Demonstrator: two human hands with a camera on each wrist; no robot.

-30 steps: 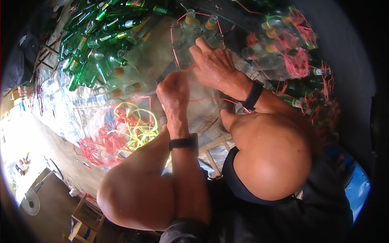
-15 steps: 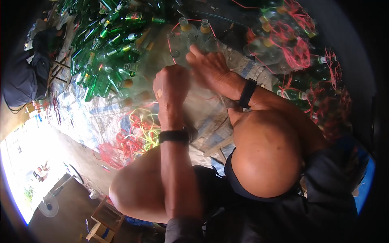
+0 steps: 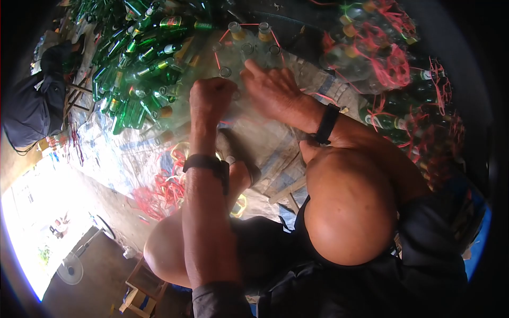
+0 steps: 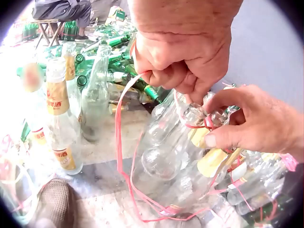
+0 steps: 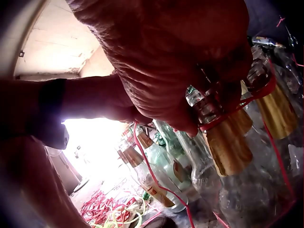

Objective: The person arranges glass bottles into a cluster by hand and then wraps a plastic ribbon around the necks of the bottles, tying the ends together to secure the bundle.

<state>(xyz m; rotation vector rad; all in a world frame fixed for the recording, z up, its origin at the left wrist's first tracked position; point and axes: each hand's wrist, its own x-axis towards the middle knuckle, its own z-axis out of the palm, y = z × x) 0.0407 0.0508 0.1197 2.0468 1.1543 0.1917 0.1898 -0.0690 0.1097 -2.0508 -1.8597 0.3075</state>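
Observation:
Pink plastic string (image 4: pixel 119 137) runs from the curled fingers of my left hand (image 4: pixel 183 61), down and around a cluster of clear glass bottles (image 4: pixel 161 164). Gold paper wraps the necks of some of these bottles. On the right of the left hand, my right hand (image 4: pixel 259 118) grips at a bottle neck, its thumb over the gold label and string crossing beside it. In the head view, the left hand (image 3: pixel 211 100) is a fist just left of the right hand (image 3: pixel 273 93), both at the near side of the bundle (image 3: pixel 246 58). The palm hides part of the necks in the right wrist view.
Green bottles (image 3: pixel 138 69) lie heaped at the left. Loose clear bottles (image 4: pixel 64 128) stand nearby. Bundles tied in pink string (image 3: pixel 366 58) are at the right. A tangle of red and yellow string (image 3: pixel 164 193) lies near the left knee (image 3: pixel 164 254). A person sits on a stool (image 4: pixel 47 31) beyond.
My left hand has drawn left, away from the right hand, bringing string along. The right hand stays over the bottle necks. The head view has shifted slightly.

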